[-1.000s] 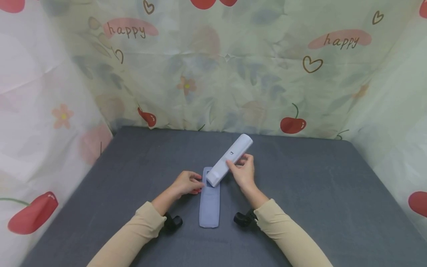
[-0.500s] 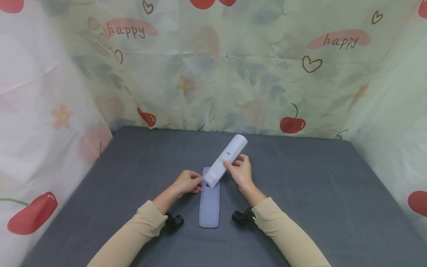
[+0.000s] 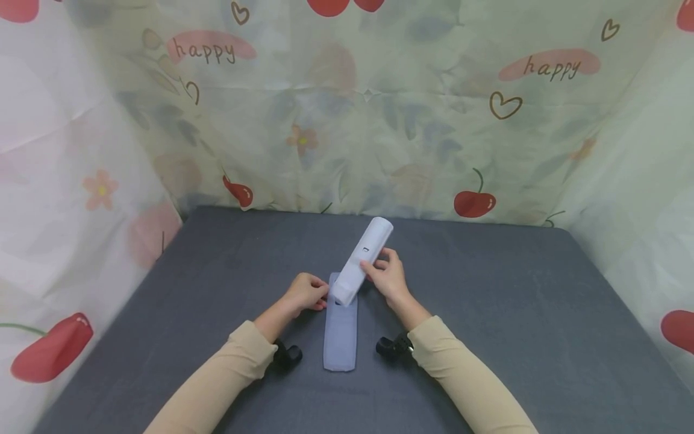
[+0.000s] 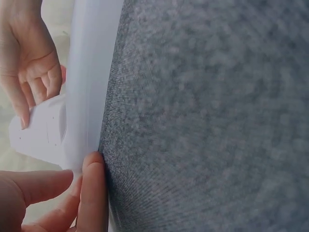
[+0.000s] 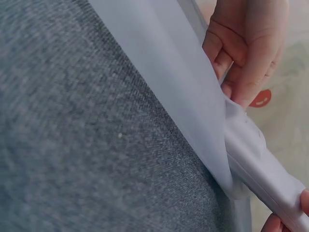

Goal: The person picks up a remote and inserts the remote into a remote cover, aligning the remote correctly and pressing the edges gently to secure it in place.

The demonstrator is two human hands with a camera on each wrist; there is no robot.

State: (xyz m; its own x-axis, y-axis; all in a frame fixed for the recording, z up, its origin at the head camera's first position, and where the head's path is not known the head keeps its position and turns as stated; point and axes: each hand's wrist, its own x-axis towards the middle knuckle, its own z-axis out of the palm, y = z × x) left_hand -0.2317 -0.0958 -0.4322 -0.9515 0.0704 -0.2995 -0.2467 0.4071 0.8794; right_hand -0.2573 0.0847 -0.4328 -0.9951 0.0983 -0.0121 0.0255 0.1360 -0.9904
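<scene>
A white remote control (image 3: 360, 259) is tilted up, its lower end at the top of a translucent bluish silicone sleeve (image 3: 341, 331) lying flat on the grey table (image 3: 515, 313). My right hand (image 3: 386, 276) grips the remote around its middle. My left hand (image 3: 308, 293) pinches the sleeve's top left edge. In the left wrist view the left fingers (image 4: 91, 188) pinch the sleeve (image 4: 91, 72) beside the remote's end (image 4: 41, 130). In the right wrist view the remote (image 5: 265, 169) enters the sleeve (image 5: 174, 87).
Patterned fabric (image 3: 347, 108) with cherries and "happy" prints walls the table at the back and both sides. Black wrist camera mounts (image 3: 287, 355) (image 3: 391, 348) sit under both sleeves. Bare grey surface lies left and right of the hands.
The right hand has swung the remote's far end leftward and steeper, bringing it more in line with the sleeve. The left hand has stayed at the sleeve's top edge.
</scene>
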